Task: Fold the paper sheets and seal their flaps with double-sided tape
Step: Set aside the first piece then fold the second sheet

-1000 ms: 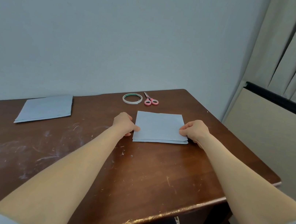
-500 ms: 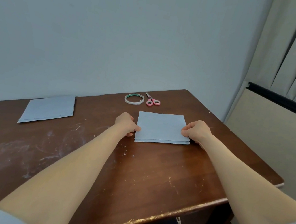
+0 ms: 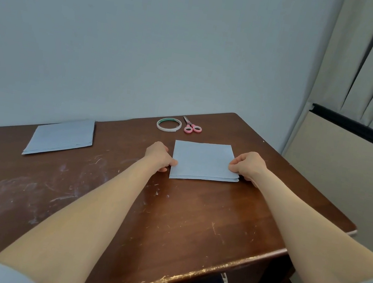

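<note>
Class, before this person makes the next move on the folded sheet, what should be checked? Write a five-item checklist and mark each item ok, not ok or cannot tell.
1. Folded sheet lies flat on the table: ok.
2. Both sides held, left hand at its left edge, right hand at its right edge: ok.
3. Near edges of the layers lined up: not ok, a lower layer peeks out along the near edge.
4. Tape roll and scissors lie side by side just beyond the sheet, neither in a hand: ok.
5. Tape already on the flap: cannot tell.
</note>
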